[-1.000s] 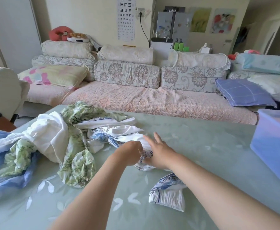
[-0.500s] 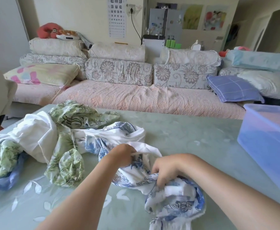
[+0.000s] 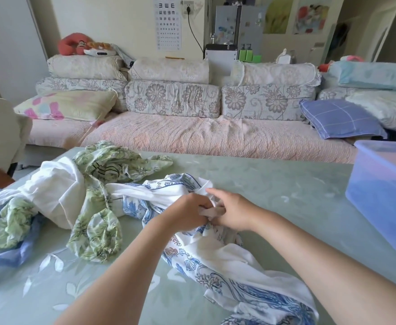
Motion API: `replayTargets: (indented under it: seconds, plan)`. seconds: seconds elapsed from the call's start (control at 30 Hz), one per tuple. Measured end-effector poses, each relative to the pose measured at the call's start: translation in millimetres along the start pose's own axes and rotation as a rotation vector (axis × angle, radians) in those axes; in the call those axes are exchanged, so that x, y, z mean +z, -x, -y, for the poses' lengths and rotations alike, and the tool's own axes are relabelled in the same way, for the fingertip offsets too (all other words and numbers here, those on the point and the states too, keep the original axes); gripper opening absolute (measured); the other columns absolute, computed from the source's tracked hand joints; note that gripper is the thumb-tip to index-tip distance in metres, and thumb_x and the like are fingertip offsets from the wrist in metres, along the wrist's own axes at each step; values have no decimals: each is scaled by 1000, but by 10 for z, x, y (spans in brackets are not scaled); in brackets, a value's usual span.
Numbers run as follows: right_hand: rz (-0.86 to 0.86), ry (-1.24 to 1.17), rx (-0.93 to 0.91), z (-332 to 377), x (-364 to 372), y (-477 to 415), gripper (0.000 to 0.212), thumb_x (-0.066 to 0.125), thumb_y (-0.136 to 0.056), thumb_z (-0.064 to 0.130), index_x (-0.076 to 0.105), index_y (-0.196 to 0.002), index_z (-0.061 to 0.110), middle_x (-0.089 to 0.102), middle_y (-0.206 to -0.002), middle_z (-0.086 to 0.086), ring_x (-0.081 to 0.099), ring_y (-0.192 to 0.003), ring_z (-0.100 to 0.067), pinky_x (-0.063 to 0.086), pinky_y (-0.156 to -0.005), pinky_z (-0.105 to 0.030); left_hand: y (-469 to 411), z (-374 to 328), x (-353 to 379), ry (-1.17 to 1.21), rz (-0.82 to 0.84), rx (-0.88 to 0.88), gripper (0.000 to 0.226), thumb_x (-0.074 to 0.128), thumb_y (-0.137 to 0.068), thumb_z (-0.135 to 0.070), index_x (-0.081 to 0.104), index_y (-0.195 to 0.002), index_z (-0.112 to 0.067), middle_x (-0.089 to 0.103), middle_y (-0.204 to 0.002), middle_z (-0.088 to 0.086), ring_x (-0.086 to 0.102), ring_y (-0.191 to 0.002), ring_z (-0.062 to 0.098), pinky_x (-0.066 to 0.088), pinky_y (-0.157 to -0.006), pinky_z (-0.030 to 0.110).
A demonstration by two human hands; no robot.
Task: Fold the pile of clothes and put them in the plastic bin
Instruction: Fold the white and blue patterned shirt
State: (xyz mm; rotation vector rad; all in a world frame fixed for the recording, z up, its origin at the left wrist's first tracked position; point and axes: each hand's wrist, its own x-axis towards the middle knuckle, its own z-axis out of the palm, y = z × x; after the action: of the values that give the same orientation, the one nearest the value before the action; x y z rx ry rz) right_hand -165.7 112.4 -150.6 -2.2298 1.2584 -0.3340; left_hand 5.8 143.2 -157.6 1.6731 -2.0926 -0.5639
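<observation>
- White thin cotton garment w/ blue flower print (image 3: 218, 256) lies crumpled on pale green glass table (image 3: 274, 184), stretched from the pile at left-centre down to the near right edge.
- Left hand (image 3: 187, 213) closed, pinches a white edge of this garment; right hand (image 3: 233, 213) just beside, touching same edge, fingers (image 3: 212, 191) partly curled, index more straight.
- Long axis of cloth: diagonal, far-left to near-right; most of the cloth hangs below and to the right of both hands.
- Probably next: spread hands apart along the edge to open it flat.
- Translucent blue plastic bin (image 3: 384, 191) at right, nearer to right hand, well apart from cloth.
- Rest of the pile, green leaf-print cloth (image 3: 93, 231) & plain white cloth (image 3: 58, 193), not yet folded, at left.
</observation>
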Motion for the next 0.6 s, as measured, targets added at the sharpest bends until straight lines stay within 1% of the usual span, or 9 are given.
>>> replayTargets:
  seconds: [0.07, 0.13, 0.17, 0.23, 0.3, 0.37, 0.47, 0.53, 0.6]
  plan:
    - [-60, 68, 7, -55, -56, 7, 28, 61, -86, 16, 69, -109, 32, 61, -80, 10, 60, -82, -16, 42, -63, -23, 11, 54, -47, 19, -36, 1, 39, 59, -76, -1, 59, -101, -31, 61, -95, -11, 58, -75, 7, 46, -55, 14]
    - [-168, 333, 57, -125, -165, 56, 17, 53, -87, 15, 68, -83, 22, 63, -82, 3, 60, -84, -23, 41, -63, -28, -10, 144, -42, -160, -96, -12, 58, 54, -73, 5, 50, -118, -31, 56, -116, -9, 55, -99, 14, 53, -69, 27]
    - [-206, 541, 92, -150, -228, 84, 16, 53, -86, 16, 67, -81, 22, 65, -90, 2, 62, -90, -26, 43, -67, -29, -16, 210, -33, -283, -142, -48, 64, 53, -74, 4, 46, -127, -30, 52, -124, -6, 51, -110, 17, 53, -75, 31]
    - [-188, 850, 221, -213, -346, 119, 20, 56, -85, 17, 71, -98, 23, 68, -108, 1, 65, -104, -24, 48, -78, -28, -25, 353, -12, -455, -193, -173, 68, 54, -82, -6, 35, -142, -32, 48, -134, -1, 42, -122, 24, 51, -85, 36]
    - [-90, 950, 415, -243, -394, 157, 31, 59, -86, 20, 68, -115, 21, 67, -121, 2, 63, -114, -20, 46, -87, -27, -53, 474, 41, -517, -174, -267, 62, 53, -91, -18, 31, -147, -35, 49, -136, 2, 41, -127, 26, 50, -90, 39]
    - [-39, 998, 462, -264, -373, 153, 40, 59, -85, 27, 63, -124, 21, 61, -130, -1, 57, -121, -21, 42, -93, -31, -103, 541, 97, -528, -154, -307, 44, 52, -95, -26, 46, -138, -35, 57, -129, 1, 50, -123, 26, 51, -87, 39]
    - [-185, 848, 246, -225, -301, 99, 46, 55, -83, 31, 52, -129, 23, 48, -132, -7, 52, -121, -28, 43, -94, -38, -193, 502, 128, -499, -177, -284, 23, 49, -97, -26, 67, -112, -26, 66, -108, 0, 63, -101, 24, 51, -75, 32]
    - [-237, 600, 65, -148, -210, 46, 55, 52, -85, 30, 40, -138, 25, 39, -139, -3, 51, -121, -28, 45, -93, -39, -255, 403, 131, -443, -231, -185, 20, 50, -98, -28, 69, -104, -24, 64, -98, -1, 63, -92, 23, 44, -66, 28]
    - [-191, 446, -17, -50, -98, -18, 75, 56, -85, 33, 22, -152, 31, 33, -148, 0, 52, -123, -29, 46, -93, -39, -302, 256, 121, -273, -261, -75, 16, 55, -96, -30, 68, -95, -21, 62, -91, -1, 60, -85, 23, 42, -64, 29]
